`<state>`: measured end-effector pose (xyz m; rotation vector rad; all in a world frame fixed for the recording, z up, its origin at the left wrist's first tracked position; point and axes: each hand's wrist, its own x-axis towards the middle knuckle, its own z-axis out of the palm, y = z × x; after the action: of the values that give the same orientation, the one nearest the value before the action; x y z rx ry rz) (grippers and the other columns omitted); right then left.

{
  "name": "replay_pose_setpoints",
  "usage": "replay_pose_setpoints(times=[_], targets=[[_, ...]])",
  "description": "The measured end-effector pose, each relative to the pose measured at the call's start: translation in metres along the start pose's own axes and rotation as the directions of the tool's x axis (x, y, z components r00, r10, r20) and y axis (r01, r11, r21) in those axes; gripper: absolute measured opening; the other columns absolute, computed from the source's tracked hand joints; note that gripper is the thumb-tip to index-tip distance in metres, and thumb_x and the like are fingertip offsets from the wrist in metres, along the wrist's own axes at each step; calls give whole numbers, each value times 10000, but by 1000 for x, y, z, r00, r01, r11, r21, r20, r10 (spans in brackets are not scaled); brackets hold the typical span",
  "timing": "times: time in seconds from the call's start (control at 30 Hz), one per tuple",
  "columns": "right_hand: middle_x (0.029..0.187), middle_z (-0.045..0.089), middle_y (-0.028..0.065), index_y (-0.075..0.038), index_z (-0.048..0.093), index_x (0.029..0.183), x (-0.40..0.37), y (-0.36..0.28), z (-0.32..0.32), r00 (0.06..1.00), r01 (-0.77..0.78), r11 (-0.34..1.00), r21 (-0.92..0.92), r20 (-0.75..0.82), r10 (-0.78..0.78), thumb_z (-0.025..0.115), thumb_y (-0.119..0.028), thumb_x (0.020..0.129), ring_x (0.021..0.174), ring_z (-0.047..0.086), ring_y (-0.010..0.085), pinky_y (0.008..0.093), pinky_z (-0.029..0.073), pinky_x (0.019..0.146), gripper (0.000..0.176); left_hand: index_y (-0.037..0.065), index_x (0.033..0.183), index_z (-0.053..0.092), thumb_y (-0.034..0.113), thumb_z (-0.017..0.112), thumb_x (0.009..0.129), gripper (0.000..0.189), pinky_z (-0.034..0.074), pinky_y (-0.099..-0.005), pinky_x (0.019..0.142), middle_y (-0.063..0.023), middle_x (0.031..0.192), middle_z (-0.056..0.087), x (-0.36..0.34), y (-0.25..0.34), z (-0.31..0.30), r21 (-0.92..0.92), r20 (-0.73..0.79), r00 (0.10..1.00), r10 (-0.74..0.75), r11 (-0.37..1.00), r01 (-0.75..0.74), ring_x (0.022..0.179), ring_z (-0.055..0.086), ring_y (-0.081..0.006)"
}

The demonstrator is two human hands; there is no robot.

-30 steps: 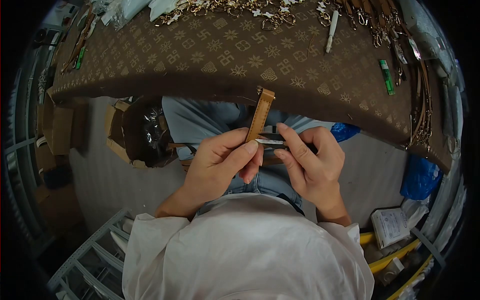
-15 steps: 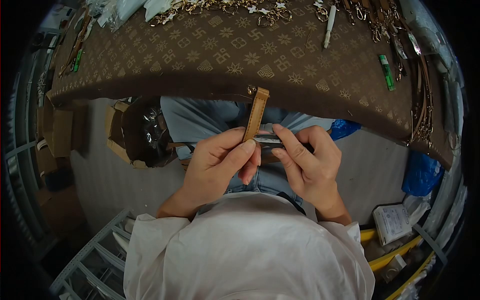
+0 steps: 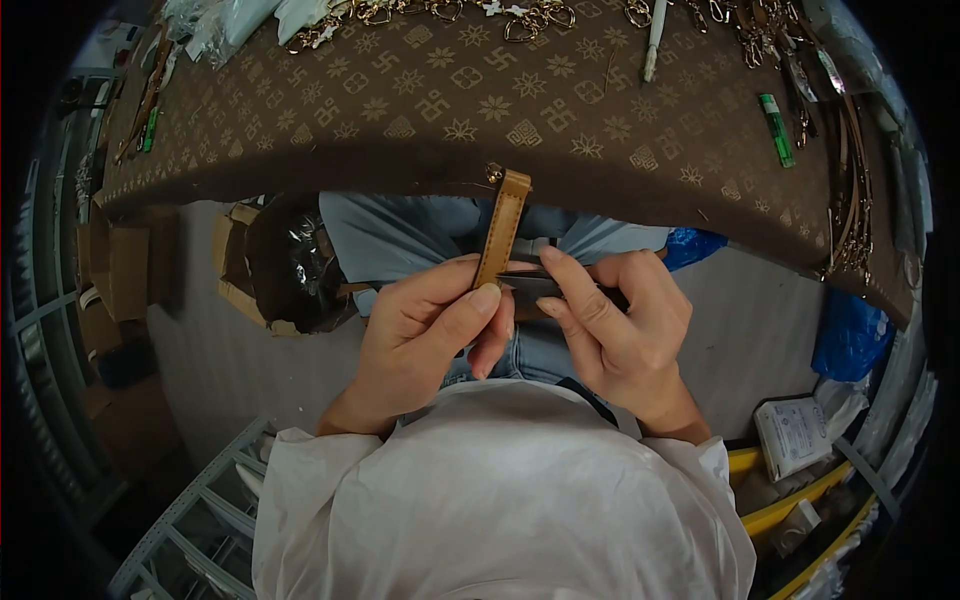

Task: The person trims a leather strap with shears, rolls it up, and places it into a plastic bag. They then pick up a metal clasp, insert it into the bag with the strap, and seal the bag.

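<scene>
Strap (image 3: 503,225) was pinched in the left hand (image 3: 420,335), its edge met by a tool (image 3: 527,284) gripped in the right hand (image 3: 635,330)

Left hand (image 3: 425,335) pinching the lower end of the tan stitched strap (image 3: 502,225), thumb pressed on it, and the strap stands up towards the edge of the patterned table (image 3: 440,110); over on the other side the right hand (image 3: 630,325) grips a dark, slim-tipped tool (image 3: 530,287), tip right at the strap's edge, and up on the cloth there's a green lighter-like tube (image 3: 776,130), with gold-coloured clasps (image 3: 530,22) along the far side
</scene>
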<state>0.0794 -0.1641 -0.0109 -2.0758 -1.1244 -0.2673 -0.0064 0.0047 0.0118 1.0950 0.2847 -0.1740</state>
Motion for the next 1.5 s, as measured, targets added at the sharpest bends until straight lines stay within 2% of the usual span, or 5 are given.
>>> replay_pose_setpoints(times=[0.17, 0.37, 0.5, 0.93, 1.5], targets=[[648, 446, 38, -85, 660, 1019, 1, 1, -1, 1000, 1, 1000, -1, 7, -1, 715, -177, 657, 532, 423, 170, 275, 332, 438, 377, -67, 1155, 507, 91, 394, 935, 294, 390, -181, 503, -30, 734, 530, 1, 1, 2, -28, -14, 1000, -10, 1000, 10, 554, 466, -57], [662, 471, 49, -53, 657, 1023, -2, 7, 3, 991, -116, 965, 235, -31, 127, 717, -142, 659, 545, 444, 178, 279, 350, 456, 380, -72, 1164, 503, 67, 416, 922, 292, 396, -180, 507, -39, 757, 548, 2, 1, -1, 3, -34, 998, 59, 998, -59, 565, 487, -65], [656, 468, 52, -58, 657, 1031, 0, 4, 1, 996, -74, 982, 176, -43, 82, 717, -139, 659, 547, 446, 176, 276, 350, 457, 385, -60, 1169, 508, 40, 426, 909, 290, 408, -184, 510, -42, 762, 555, 2, 3, 5, 17, -102, 994, 37, 999, -35, 584, 516, -73], [650, 450, 41, -80, 653, 1048, -1, 3, 3, 999, -1, 1000, 31, -49, 2, 716, -173, 658, 531, 417, 167, 272, 327, 438, 406, -56, 1163, 515, 44, 433, 910, 284, 416, -188, 510, -43, 749, 552, 2, -1, 2, 34, -61, 997, 52, 998, -50, 575, 530, -79], [651, 447, 35, -90, 652, 1052, -2, 4, 5, 997, 11, 1000, 29, -77, -9, 714, -182, 661, 527, 418, 165, 272, 320, 432, 406, -60, 1153, 519, 34, 429, 905, 280, 419, -190, 501, -51, 762, 554, 3, 0, 3, 44, -64, 996, 55, 998, -53, 570, 538, -85]])
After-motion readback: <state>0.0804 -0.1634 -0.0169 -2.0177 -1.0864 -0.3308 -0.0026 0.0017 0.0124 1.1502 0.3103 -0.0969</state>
